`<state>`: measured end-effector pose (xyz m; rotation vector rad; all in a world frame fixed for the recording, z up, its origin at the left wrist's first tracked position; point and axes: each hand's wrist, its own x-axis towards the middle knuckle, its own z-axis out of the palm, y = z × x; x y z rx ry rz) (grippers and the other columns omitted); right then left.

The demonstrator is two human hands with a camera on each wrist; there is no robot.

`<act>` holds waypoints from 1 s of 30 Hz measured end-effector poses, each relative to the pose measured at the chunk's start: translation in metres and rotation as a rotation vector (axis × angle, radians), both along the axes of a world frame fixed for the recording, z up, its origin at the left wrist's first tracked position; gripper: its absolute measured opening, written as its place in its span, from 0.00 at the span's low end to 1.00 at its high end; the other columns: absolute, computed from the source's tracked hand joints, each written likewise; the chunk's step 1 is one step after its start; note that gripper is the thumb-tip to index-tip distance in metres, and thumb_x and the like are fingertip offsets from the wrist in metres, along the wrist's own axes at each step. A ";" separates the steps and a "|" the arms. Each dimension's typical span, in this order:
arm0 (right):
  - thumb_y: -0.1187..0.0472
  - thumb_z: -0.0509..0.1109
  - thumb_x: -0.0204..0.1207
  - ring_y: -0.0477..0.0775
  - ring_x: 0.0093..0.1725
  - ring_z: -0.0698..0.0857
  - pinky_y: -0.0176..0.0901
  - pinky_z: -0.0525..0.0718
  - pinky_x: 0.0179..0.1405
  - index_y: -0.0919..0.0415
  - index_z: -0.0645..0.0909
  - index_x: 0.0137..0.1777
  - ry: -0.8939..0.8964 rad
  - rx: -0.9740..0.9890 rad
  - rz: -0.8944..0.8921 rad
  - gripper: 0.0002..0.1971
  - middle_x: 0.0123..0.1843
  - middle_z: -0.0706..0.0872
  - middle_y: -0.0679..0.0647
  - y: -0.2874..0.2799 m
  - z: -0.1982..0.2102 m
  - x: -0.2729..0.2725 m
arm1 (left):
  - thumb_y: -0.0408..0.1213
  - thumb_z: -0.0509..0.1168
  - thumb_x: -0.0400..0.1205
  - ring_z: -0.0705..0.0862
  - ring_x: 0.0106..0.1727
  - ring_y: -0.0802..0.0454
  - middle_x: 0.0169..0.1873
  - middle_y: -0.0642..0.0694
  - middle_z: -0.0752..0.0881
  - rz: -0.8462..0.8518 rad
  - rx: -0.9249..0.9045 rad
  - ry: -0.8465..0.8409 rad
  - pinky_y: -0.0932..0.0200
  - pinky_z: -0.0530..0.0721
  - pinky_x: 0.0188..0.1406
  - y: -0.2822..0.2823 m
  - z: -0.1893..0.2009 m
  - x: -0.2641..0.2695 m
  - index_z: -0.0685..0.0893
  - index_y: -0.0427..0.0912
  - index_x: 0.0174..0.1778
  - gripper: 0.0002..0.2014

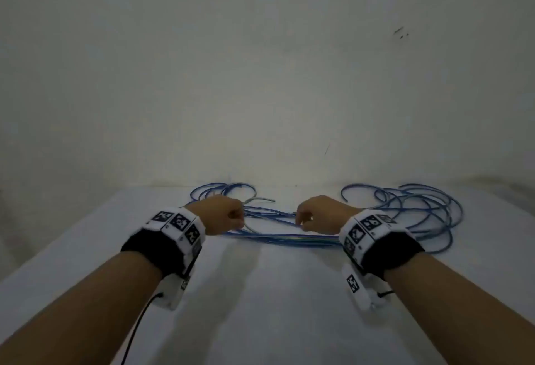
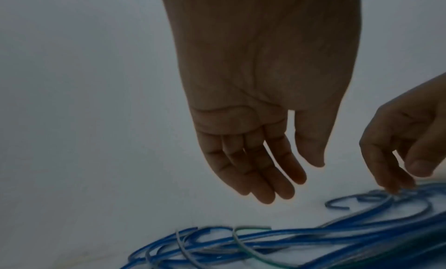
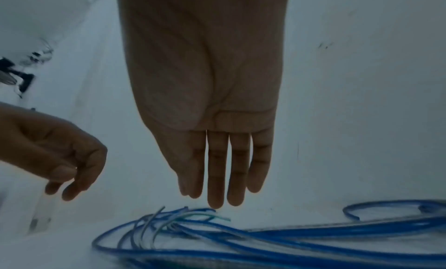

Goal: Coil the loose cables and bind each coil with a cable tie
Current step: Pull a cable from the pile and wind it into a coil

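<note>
Cables lie stretched on the tabletop; left hand and right hand hover released above, probably to gather them.

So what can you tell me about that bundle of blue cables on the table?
The thin blue plastic-sheathed cables lie loose and uncoiled on the white table, looping in a tangle at each end with straight strands running between. A few grey or greenish strands are mixed in. No tie binds them. Both hands hover above; only the right hand seems to brush a strand with its fingertips.
</note>
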<state>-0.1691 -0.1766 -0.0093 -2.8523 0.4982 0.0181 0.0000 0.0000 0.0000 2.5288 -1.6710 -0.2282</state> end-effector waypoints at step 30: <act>0.63 0.64 0.80 0.46 0.35 0.78 0.37 0.75 0.37 0.51 0.78 0.62 -0.529 0.225 -0.100 0.12 0.42 0.81 0.50 -0.052 -0.010 -0.004 | 0.41 0.53 0.87 0.78 0.33 0.57 0.30 0.55 0.80 0.045 -0.170 0.091 0.63 0.73 0.37 -0.034 -0.013 0.039 0.78 0.44 0.41 0.12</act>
